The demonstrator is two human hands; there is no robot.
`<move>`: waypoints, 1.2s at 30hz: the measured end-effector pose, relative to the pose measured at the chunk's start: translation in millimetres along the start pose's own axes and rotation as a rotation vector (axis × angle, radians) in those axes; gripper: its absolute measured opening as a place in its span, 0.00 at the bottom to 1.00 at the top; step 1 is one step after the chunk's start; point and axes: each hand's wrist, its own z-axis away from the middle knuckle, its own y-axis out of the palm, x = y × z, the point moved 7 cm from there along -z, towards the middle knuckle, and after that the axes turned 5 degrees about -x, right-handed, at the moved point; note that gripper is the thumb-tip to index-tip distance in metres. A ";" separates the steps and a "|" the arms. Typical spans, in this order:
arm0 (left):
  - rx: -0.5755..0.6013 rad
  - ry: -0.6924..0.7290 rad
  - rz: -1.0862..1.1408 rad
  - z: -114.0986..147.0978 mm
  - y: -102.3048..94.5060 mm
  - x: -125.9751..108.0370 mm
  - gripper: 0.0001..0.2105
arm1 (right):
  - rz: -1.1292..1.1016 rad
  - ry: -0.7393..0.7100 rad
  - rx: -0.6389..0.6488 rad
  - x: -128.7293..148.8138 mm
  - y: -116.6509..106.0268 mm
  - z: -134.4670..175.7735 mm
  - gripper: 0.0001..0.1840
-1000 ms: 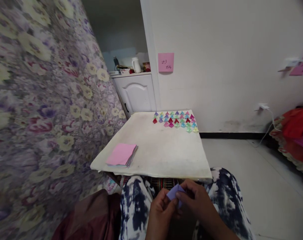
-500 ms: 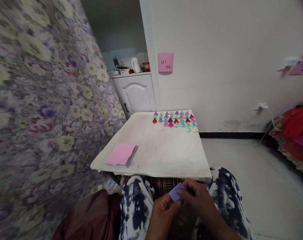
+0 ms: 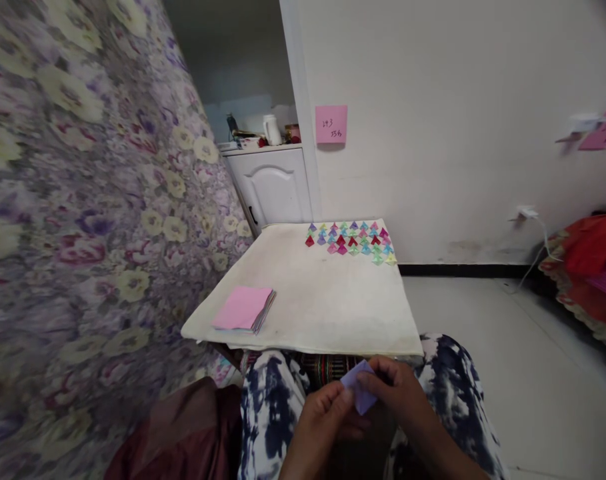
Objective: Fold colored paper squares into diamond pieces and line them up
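A small piece of folded purple paper [image 3: 363,395] is held between both hands, above my lap and just in front of the table's near edge. My left hand [image 3: 327,408] pinches its left corner between thumb and fingers. On the other side, my right hand [image 3: 390,383] grips the upper right part, its thumb lying across the paper. A stack of square paper [image 3: 243,309], pink on top, rests at the table's near left. Several small folded paper pieces [image 3: 353,241] in many colours stand in rows at the far right of the table.
The table [image 3: 327,307] has a cream cover. A floral curtain or wall covering [image 3: 107,233] rises on the left. Behind stands a white cabinet [image 3: 273,187] with a white jug [image 3: 271,130] on it. A pink note [image 3: 331,125] is stuck to the wall.
The purple paper has been turned in my fingers, so more of its lower face shows as a diamond. My left hand has shifted slightly left and down.
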 end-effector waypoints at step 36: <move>-0.200 0.098 -0.001 0.8 -4.8 -8.8 0.19 | 0.156 -0.213 -0.115 42.5 -6.8 14.3 0.03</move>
